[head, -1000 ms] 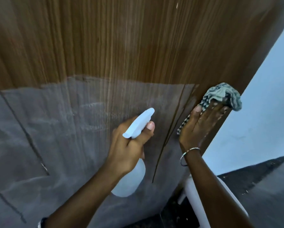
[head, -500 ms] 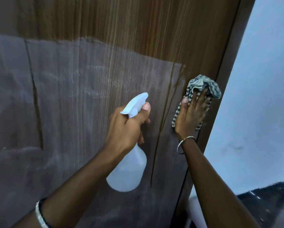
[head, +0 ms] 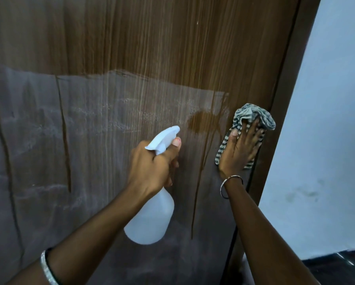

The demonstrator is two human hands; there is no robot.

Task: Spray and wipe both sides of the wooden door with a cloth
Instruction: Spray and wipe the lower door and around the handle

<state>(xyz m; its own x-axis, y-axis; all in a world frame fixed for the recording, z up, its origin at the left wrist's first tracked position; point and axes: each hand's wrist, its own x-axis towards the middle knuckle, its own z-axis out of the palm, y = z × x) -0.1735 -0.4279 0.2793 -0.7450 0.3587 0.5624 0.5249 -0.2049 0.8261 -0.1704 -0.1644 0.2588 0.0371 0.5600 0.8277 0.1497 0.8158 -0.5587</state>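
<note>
The tall brown wood-grain wooden door (head: 172,48) stands upright and fills the view. Its lower part is dull grey and streaked, with a glossy wet patch (head: 203,122) and thin dark drips running down from it. Just right of that patch, near the door's right edge, the right hand (head: 240,153) presses a crumpled grey-and-white striped cloth (head: 252,115) against the door, fingers (head: 251,132) straight and spread. Left of the patch, the left hand (head: 152,167) grips the neck of a white translucent plastic spray bottle (head: 152,219), fingers curled round it, nozzle toward the door. A pale blue wall (head: 326,120) lies beyond the door's right edge.
</note>
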